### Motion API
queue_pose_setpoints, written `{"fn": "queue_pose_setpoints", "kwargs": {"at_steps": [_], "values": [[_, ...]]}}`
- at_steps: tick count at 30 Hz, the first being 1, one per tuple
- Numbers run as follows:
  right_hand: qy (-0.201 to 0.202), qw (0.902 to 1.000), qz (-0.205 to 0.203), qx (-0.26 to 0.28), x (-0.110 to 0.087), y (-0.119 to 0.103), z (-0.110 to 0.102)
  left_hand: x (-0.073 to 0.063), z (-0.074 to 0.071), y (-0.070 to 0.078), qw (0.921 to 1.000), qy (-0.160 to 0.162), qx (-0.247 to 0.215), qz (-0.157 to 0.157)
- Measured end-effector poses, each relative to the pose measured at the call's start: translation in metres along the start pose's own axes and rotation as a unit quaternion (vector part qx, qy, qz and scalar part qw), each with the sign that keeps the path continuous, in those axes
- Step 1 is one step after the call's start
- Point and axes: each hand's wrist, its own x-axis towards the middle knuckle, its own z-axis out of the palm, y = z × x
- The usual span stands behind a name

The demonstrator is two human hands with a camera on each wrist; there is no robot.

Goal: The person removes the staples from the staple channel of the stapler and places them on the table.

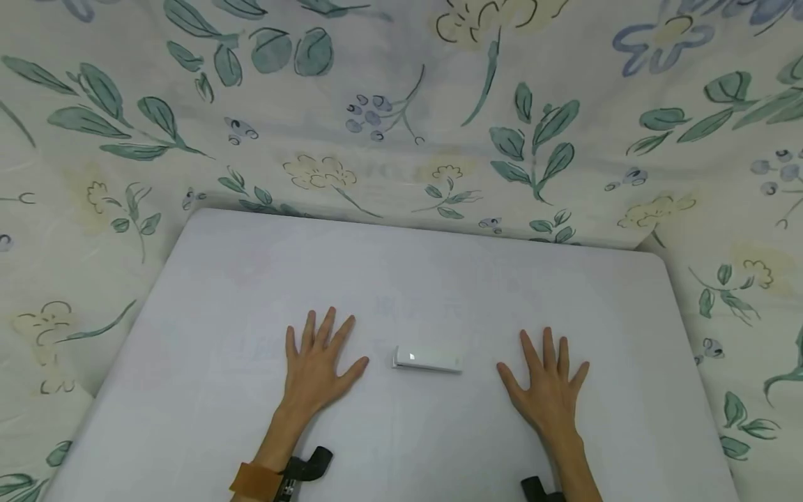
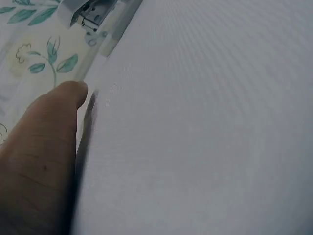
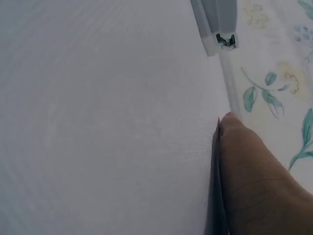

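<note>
A white stapler lies on the white tabletop, between the two hands and touched by neither. My left hand rests palm down to its left, fingers straight and spread, thumb pointing toward it. To the right, my right hand lies the same way, flat with spread fingers. The left wrist view has the stapler cut off at the top, its metal parts showing, beyond the left thumb. In the right wrist view, one end of the stapler appears above the right thumb.
Floral-patterned cloth hangs behind the table and along both its sides. The tabletop has rounded back corners. A brown band and a black mount sit on the left wrist; another black mount is by the right wrist.
</note>
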Motion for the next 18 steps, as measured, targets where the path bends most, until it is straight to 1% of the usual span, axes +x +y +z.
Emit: {"fn": "queue_pose_setpoints", "kwargs": {"at_steps": [2, 4, 5, 7, 10, 12, 15, 18], "values": [[-0.007, 1.0000, -0.006, 0.001, 0.003, -0.005, -0.003, 0.001, -0.001, 0.002, 0.9998, -0.008, -0.007, 0.014], [-0.013, 0.9995, -0.029, 0.002, 0.007, -0.015, -0.008, 0.002, -0.002, 0.006, 0.9990, -0.015, -0.017, 0.038], [-0.014, 0.9987, -0.049, 0.006, 0.009, -0.021, -0.011, 0.003, -0.002, 0.008, 0.9982, -0.017, -0.024, 0.052], [-0.015, 0.9945, -0.103, 0.013, 0.016, -0.039, -0.016, 0.007, 0.000, 0.014, 0.9955, -0.021, -0.039, 0.083], [-0.029, 0.9813, -0.189, 0.017, 0.028, -0.069, -0.020, 0.012, 0.005, 0.024, 0.9902, -0.022, -0.058, 0.126], [-0.044, 0.9706, -0.237, 0.009, 0.034, -0.088, -0.021, 0.015, 0.009, 0.030, 0.9870, -0.018, -0.063, 0.147], [-0.071, 0.9577, -0.279, -0.013, 0.041, -0.111, -0.019, 0.018, 0.013, 0.037, 0.9836, -0.006, -0.068, 0.167], [-0.092, 0.9491, -0.299, -0.036, 0.046, -0.125, -0.019, 0.020, 0.014, 0.041, 0.9810, 0.004, -0.065, 0.183]]}}
